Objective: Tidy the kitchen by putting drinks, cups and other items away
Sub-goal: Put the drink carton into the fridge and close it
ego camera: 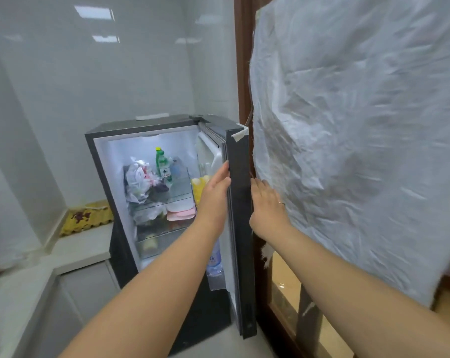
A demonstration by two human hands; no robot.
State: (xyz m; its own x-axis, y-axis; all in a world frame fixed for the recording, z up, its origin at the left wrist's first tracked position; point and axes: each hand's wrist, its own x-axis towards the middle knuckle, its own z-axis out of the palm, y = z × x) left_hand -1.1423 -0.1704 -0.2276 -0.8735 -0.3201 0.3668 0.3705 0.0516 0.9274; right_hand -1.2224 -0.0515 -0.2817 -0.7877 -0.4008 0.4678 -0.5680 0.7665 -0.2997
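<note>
A small dark fridge (100,161) stands open ahead of me, lit inside. Its door (240,228) swings out to the right, edge-on to me. My left hand (214,192) lies flat against the door's inner edge, fingers straight. My right hand (266,202) presses flat on the door's outer face, a ring on one finger. Neither hand holds an object. On the top shelf stand a green bottle (163,164) and a white plastic bag (138,182). Pink and white packs (180,211) lie on the shelf below. A water bottle (214,262) sits in the door rack.
A white counter (81,251) runs along the left with a yellow egg tray (85,218) in the far corner. A crumpled white plastic sheet (360,140) covers the wooden-framed door on the right, close to the fridge door. White tiled walls stand behind.
</note>
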